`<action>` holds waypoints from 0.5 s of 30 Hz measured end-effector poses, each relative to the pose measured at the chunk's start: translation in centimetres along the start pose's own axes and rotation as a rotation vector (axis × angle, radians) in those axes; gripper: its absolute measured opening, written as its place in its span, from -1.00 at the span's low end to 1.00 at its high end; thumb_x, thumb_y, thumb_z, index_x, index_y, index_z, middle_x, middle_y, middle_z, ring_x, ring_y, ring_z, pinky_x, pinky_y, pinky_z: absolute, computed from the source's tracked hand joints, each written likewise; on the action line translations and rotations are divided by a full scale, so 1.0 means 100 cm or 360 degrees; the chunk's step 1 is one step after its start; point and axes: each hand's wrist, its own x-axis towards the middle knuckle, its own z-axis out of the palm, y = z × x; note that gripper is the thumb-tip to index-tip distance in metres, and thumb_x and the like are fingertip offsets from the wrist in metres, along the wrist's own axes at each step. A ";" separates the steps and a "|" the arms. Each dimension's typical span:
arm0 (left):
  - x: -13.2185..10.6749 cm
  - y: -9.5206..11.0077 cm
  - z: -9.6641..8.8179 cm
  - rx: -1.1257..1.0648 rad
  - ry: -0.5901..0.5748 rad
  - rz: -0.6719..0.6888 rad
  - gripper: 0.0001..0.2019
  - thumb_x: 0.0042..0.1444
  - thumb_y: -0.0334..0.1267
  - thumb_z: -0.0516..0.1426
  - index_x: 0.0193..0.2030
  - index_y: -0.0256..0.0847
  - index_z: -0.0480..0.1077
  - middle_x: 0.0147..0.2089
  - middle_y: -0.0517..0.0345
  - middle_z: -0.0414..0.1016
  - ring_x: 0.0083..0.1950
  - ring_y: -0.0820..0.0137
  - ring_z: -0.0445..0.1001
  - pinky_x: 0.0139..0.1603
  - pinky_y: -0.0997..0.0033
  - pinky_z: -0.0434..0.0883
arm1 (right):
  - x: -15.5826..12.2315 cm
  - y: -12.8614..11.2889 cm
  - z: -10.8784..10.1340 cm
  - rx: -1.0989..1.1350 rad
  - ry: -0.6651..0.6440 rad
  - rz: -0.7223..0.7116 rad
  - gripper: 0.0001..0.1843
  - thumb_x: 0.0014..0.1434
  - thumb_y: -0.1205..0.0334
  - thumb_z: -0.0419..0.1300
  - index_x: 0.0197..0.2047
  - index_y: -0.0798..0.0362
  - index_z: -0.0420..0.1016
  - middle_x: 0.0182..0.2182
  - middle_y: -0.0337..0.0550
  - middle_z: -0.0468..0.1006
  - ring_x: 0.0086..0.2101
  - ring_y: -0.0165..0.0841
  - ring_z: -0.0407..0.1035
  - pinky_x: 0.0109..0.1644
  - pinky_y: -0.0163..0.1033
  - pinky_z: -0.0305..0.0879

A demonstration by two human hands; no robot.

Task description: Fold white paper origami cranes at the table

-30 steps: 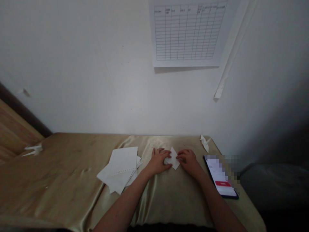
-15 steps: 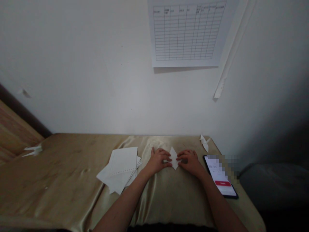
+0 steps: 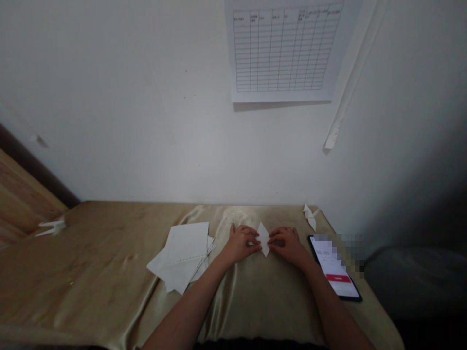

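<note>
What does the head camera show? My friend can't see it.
A person's left hand and right hand touch a small folded paper diamond at a gold-clothed table. White paper sheets lie to the left; a lit smartphone and folded paper figure to the right. A printed chart hangs above.

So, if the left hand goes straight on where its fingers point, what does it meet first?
Probably the folded white paper, which the left hand seems to touch; just past it is the right hand.
</note>
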 end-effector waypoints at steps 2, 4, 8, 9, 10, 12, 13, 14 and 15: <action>0.001 -0.001 0.003 -0.0003 0.0024 0.0010 -0.82 0.12 0.00 0.26 -0.22 0.05 0.62 0.08 0.16 0.57 0.23 0.16 0.33 0.39 -0.36 -0.36 | 0.000 0.000 0.000 0.0000 0.0000 -0.0005 -0.85 0.12 0.10 0.24 -0.27 -0.16 0.65 -0.09 -0.19 0.58 0.06 -0.15 0.31 0.34 0.22 -0.26; 0.002 -0.002 0.006 -0.0005 0.0049 0.0015 -0.84 0.14 -0.01 0.25 -0.24 0.05 0.62 0.05 0.15 0.58 0.22 0.16 0.35 0.38 -0.37 -0.35 | 0.000 0.000 0.001 0.0000 0.0003 -0.0011 -0.83 0.13 0.10 0.22 -0.26 -0.15 0.64 -0.09 -0.17 0.58 0.06 -0.15 0.30 0.34 0.24 -0.30; 0.003 -0.005 0.012 -0.0002 0.0100 0.0039 -0.84 0.18 -0.04 0.22 -0.28 0.03 0.62 0.02 0.15 0.60 0.18 0.18 0.38 0.38 -0.36 -0.34 | -0.001 0.001 0.002 -0.0009 0.0009 -0.0018 -0.79 0.17 0.14 0.15 -0.22 -0.14 0.63 -0.08 -0.16 0.57 0.07 -0.15 0.29 0.35 0.25 -0.33; 0.003 -0.004 0.012 -0.0001 0.0107 0.0044 -0.85 0.19 -0.05 0.22 -0.27 0.03 0.61 0.01 0.16 0.60 0.18 0.18 0.38 0.38 -0.36 -0.34 | -0.001 0.000 0.001 -0.0012 -0.0005 -0.0020 -0.77 0.17 0.16 0.14 -0.20 -0.14 0.63 -0.07 -0.16 0.56 0.08 -0.16 0.29 0.36 0.24 -0.32; 0.003 -0.004 0.012 0.0001 0.0111 0.0049 -0.86 0.19 -0.07 0.22 -0.25 0.04 0.60 0.01 0.17 0.59 0.18 0.19 0.38 0.38 -0.35 -0.33 | -0.001 0.000 -0.001 -0.0015 -0.0023 -0.0023 -0.75 0.16 0.18 0.13 -0.18 -0.15 0.62 -0.06 -0.17 0.56 0.08 -0.16 0.29 0.36 0.23 -0.31; 0.001 -0.002 0.012 0.0014 0.0109 0.0063 -0.87 0.20 -0.09 0.21 -0.19 0.04 0.58 0.02 0.18 0.57 0.19 0.21 0.36 0.38 -0.33 -0.30 | -0.002 -0.002 -0.003 -0.0022 -0.0068 -0.0033 -0.72 0.14 0.21 0.13 -0.13 -0.15 0.61 -0.04 -0.17 0.54 0.10 -0.16 0.27 0.36 0.21 -0.29; 0.001 -0.001 0.012 0.0027 0.0105 0.0067 -0.87 0.21 -0.10 0.20 -0.16 0.03 0.56 0.03 0.18 0.56 0.19 0.22 0.36 0.38 -0.31 -0.28 | -0.003 -0.003 -0.005 -0.0029 -0.0085 -0.0036 -0.71 0.13 0.22 0.13 -0.12 -0.15 0.60 -0.02 -0.17 0.53 0.11 -0.16 0.27 0.36 0.21 -0.28; 0.000 0.000 0.011 0.0043 0.0097 0.0066 -0.87 0.23 -0.12 0.19 -0.13 0.02 0.54 0.03 0.18 0.55 0.19 0.23 0.36 0.39 -0.29 -0.27 | -0.003 -0.004 -0.006 -0.0039 -0.0097 -0.0039 -0.70 0.12 0.22 0.14 -0.10 -0.15 0.59 -0.01 -0.17 0.52 0.12 -0.16 0.26 0.37 0.20 -0.28; 0.000 0.000 0.011 0.0062 0.0088 0.0061 -0.86 0.24 -0.13 0.17 -0.11 0.01 0.52 0.03 0.17 0.54 0.19 0.23 0.35 0.39 -0.28 -0.25 | -0.004 -0.004 -0.007 -0.0052 -0.0105 -0.0040 -0.70 0.11 0.21 0.15 -0.09 -0.15 0.59 0.00 -0.16 0.51 0.13 -0.16 0.26 0.37 0.19 -0.29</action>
